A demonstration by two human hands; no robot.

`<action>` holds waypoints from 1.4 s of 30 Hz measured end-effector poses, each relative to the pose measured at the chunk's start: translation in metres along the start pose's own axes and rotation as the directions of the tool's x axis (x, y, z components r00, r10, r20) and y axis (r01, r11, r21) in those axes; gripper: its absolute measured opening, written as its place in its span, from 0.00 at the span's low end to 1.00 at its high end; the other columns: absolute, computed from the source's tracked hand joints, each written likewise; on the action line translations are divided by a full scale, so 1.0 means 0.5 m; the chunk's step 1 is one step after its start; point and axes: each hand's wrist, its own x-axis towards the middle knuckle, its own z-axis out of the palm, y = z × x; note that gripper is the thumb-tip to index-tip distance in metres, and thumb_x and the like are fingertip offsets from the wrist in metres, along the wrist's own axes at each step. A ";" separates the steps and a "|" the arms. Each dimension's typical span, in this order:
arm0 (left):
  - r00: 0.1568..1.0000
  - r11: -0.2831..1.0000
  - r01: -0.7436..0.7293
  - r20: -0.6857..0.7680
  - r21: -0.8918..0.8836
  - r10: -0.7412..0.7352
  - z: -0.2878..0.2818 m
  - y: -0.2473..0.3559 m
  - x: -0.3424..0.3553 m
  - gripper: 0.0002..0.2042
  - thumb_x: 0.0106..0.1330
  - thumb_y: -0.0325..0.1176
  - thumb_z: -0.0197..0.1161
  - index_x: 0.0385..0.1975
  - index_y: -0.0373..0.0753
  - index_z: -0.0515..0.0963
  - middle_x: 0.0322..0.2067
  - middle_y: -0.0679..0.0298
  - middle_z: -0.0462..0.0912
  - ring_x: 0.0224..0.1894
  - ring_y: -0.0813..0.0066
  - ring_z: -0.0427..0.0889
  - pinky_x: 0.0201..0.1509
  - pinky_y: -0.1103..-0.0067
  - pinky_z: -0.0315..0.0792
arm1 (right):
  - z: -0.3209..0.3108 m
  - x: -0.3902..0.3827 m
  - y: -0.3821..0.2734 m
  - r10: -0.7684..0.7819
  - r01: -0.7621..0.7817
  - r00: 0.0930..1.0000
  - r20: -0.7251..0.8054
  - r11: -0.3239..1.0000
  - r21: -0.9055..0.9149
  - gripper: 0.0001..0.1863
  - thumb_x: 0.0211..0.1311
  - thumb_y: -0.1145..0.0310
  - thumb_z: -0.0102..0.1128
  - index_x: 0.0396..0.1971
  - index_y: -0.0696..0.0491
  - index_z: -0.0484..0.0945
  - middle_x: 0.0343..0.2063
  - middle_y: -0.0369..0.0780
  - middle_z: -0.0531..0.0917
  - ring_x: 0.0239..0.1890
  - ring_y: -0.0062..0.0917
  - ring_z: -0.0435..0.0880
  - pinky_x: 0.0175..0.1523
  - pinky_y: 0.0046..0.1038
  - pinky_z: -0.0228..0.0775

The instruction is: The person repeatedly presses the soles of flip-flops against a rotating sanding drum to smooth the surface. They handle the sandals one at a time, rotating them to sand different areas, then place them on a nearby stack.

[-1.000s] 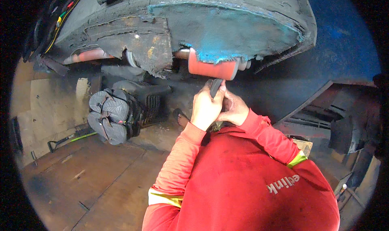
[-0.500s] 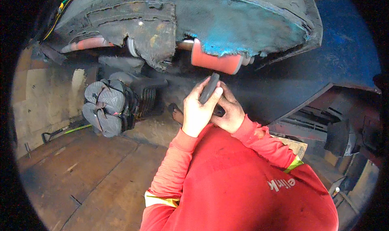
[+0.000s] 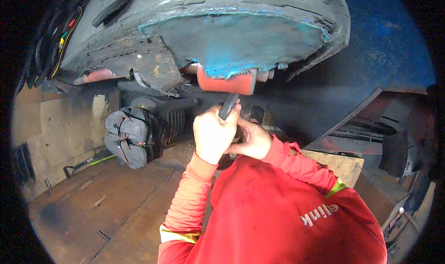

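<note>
My left hand (image 3: 209,132) is closed round a dark flip-flop (image 3: 228,107), which is seen mostly edge-on. My right hand (image 3: 252,138) grips the same flip-flop lower down, where the fingers hide much of it. Its upper tip stands right at the lower edge of a red sanding roller (image 3: 221,84); whether the two touch is hard to tell. Above the roller hangs a ragged cloth flap (image 3: 218,44) coated in blue and dark dust. To the left of my hands, grey flip-flops (image 3: 132,127) are stacked, soles showing.
A grey machine hood (image 3: 208,0) spans the top, with a second red roller (image 3: 98,76) at its left. Blue panelling (image 3: 384,46) rises on the right. A wooden board (image 3: 338,166) lies by my right sleeve. Brown floor sheeting (image 3: 92,213) spreads at lower left.
The flip-flop has come up close to the red roller, with both hands still on it. The view has shifted, so the machine appears further left and the hood shows more.
</note>
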 end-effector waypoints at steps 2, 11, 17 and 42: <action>1.000 0.994 -0.015 0.004 0.104 0.014 0.007 -0.001 0.010 0.19 0.62 0.45 0.68 0.22 0.32 0.83 0.19 0.46 0.81 0.23 0.49 0.85 0.27 0.65 0.76 | -0.004 -0.003 0.018 0.052 -0.077 0.995 0.091 0.950 0.301 0.52 0.48 0.67 0.80 0.72 0.56 0.58 0.66 0.46 0.71 0.69 0.31 0.67 0.73 0.33 0.58; 0.991 0.993 0.111 0.074 -0.039 -0.108 0.093 -0.032 0.032 0.18 0.65 0.45 0.67 0.28 0.32 0.82 0.25 0.44 0.83 0.30 0.45 0.86 0.33 0.63 0.78 | -0.084 0.023 0.012 0.150 -0.148 0.989 0.016 0.984 -0.095 0.43 0.52 0.63 0.77 0.68 0.51 0.65 0.61 0.45 0.76 0.64 0.33 0.74 0.68 0.36 0.65; 0.995 0.895 0.086 -0.014 -0.437 -0.103 0.087 -0.042 -0.027 0.15 0.66 0.37 0.69 0.42 0.31 0.83 0.35 0.51 0.88 0.38 0.61 0.89 0.42 0.72 0.80 | -0.068 -0.016 0.004 -0.054 -0.038 0.993 -0.109 0.713 -0.700 0.36 0.50 0.68 0.70 0.63 0.53 0.71 0.49 0.50 0.80 0.53 0.46 0.80 0.57 0.39 0.74; 0.997 0.969 0.069 0.046 -0.235 -0.060 0.021 0.019 -0.017 0.15 0.67 0.42 0.69 0.35 0.32 0.84 0.23 0.49 0.83 0.22 0.68 0.84 0.28 0.73 0.74 | -0.044 -0.033 -0.003 -0.015 -0.153 0.980 -0.200 0.586 -0.796 0.33 0.58 0.47 0.63 0.66 0.27 0.69 0.50 0.57 0.75 0.37 0.54 0.85 0.41 0.49 0.80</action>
